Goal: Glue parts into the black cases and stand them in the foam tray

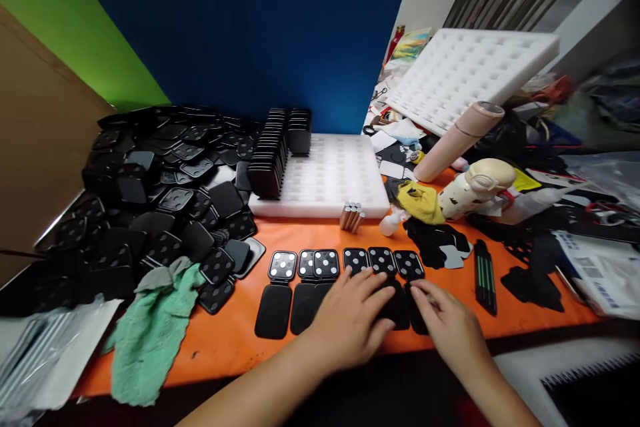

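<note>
Six black cases (283, 265) lie opened in a row on the orange table (225, 347), with their dotted halves away from the person and their plain halves nearer. The dots on all six look bright silver, while those in the pile of black cases (175, 199) at the left look dull, so the dots of this row seem to be filled in already. The left hand (350, 317) is palm down, fingers loosely spread over the middle of the row, hiding parts of it. The right hand (445, 320) has its thumb and fingertips drawn together at the rightmost case; whether they grip its edge or some small item I cannot tell.

Beyond the row, a foam tray (340, 173) carries a long line and a shorter line of standing cases (270, 153) toward its left side. Much of its white top shows, so I judge it only partly filled, and the large pile suggests plenty is left. Between row and tray, a cluster of short metal rods (351, 217) stands near a small white bottle (390, 223).
</note>
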Available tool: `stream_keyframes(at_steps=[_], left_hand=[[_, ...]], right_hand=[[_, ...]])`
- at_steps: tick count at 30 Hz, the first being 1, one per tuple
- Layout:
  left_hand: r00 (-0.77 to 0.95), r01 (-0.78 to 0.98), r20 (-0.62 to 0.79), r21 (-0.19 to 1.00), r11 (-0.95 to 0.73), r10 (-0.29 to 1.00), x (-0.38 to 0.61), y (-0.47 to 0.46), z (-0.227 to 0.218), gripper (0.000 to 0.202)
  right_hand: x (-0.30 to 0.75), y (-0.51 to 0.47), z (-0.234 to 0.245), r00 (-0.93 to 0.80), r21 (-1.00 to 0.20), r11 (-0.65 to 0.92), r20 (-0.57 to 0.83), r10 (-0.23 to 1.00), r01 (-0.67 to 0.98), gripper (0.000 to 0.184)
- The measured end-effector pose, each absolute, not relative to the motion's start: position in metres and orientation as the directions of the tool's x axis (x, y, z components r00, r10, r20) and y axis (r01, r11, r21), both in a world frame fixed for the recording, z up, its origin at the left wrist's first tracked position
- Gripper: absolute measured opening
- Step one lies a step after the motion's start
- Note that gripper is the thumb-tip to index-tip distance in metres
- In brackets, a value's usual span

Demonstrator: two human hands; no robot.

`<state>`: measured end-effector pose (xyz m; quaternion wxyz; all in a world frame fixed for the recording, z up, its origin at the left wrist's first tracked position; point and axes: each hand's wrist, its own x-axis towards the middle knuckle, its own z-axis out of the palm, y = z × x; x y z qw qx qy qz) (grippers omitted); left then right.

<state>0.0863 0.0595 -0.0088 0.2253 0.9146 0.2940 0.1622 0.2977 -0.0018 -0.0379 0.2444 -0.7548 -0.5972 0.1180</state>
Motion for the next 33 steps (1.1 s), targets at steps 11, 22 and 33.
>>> stream_keyframes(at_steps=[11, 22, 33], left_hand=[[0.606, 0.772, 0.077, 0.181, -0.609, 0.791, -0.006, 0.069, -0.053, 0.049], [0.440, 0.858, 0.090, 0.251, -0.448, 0.893, -0.019, 0.049, -0.048, 0.039], [0.350, 0.891, 0.081, 0.279, -0.358, 0.933, -0.019, 0.039, -0.052, 0.045]], right_hand=[[0.181, 0.051, -0.038, -0.283, -0.208, 0.321, 0.192, 0.940, 0.924, 0.025], [0.175, 0.046, -0.040, -0.289, -0.139, 0.312, 0.164, 0.943, 0.940, 0.021], [0.178, 0.043, -0.041, -0.266, -0.119, 0.285, 0.152, 0.952, 0.951, 0.023]])
